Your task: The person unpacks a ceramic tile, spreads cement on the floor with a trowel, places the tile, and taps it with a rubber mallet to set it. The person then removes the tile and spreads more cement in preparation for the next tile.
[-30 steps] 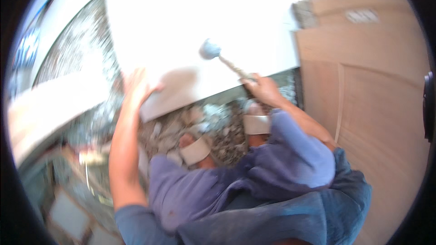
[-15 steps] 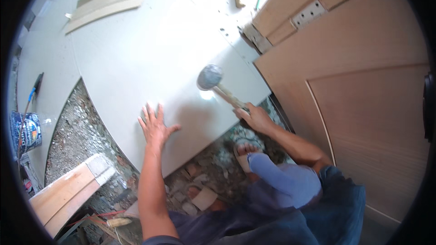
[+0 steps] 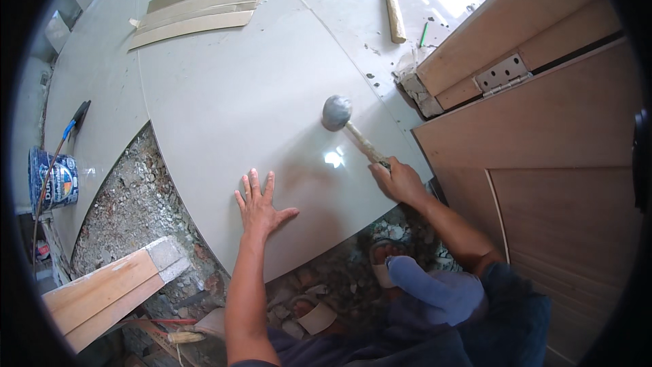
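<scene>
Floor tile [image 3: 251, 115], large and pale, lies flat under the left grip [image 3: 259, 216] and stretches forward past the right grip [image 3: 401, 180]. Nearest the body, below both grips, sandalled feet [image 3: 390, 253] stand on rubble [image 3: 280, 311] along the tile's near edge. The left grip is released and holds nothing, palm down with fingers spread on the tile; a second ago, through blur, it was beside the tile's left edge. That shift suggests a flat, steadying press in place of contact at the border. The right grip is clenched round the handle of a mallet [image 3: 337, 112], whose grey head sits ahead and a little left of that grip, over the same tile much as it was half a second ago; whether it touches the surface cannot be told. Left of the left grip, a gravelly gap [image 3: 132, 194] borders the tile, with a wooden plank [image 3: 112, 285] reaching over its near end and a bucket [image 3: 58, 180] farther off. Right of the right grip stands a brown door [image 3: 557, 231]. Well ahead of both grips lie cardboard [image 3: 200, 10], a hammer [image 3: 394, 17] and a green stick [image 3: 424, 34].
</scene>
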{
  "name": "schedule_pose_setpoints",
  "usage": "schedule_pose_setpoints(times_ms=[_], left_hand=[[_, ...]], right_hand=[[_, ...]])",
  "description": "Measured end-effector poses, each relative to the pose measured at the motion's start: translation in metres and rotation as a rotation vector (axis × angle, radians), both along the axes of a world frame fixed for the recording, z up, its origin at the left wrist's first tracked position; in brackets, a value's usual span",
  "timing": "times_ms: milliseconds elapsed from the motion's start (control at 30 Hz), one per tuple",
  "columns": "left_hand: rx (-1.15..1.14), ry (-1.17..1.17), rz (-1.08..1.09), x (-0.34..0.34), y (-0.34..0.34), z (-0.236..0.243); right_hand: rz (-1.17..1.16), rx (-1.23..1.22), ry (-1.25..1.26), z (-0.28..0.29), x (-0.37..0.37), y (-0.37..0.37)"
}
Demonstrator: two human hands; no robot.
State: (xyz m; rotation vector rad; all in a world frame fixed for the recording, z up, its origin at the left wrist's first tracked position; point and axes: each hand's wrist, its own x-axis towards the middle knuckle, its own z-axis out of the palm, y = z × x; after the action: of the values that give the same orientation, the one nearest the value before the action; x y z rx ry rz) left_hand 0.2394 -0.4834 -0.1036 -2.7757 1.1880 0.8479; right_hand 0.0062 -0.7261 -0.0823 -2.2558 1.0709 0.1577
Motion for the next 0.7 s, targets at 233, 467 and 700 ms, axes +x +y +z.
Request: schedule_pose_setpoints(times_ms=[233,467,700], left_hand=[[-0.141,-0.095,0.075,0.011,-0.023,-0.025],[-0.276,-0.287,0.079,0.033,-0.066,-0.057],[-0.283,-0.346,0.071,0.054,-0.096,-0.06]], right_hand=[[-0.08,-0.105,-0.083,-0.011,0.032,-0.026],[-0.213,-0.316,-0.002,-0.025,0.06,-0.055],[-0.383,-0.154,0.036,-0.032,0.069,-0.075]])
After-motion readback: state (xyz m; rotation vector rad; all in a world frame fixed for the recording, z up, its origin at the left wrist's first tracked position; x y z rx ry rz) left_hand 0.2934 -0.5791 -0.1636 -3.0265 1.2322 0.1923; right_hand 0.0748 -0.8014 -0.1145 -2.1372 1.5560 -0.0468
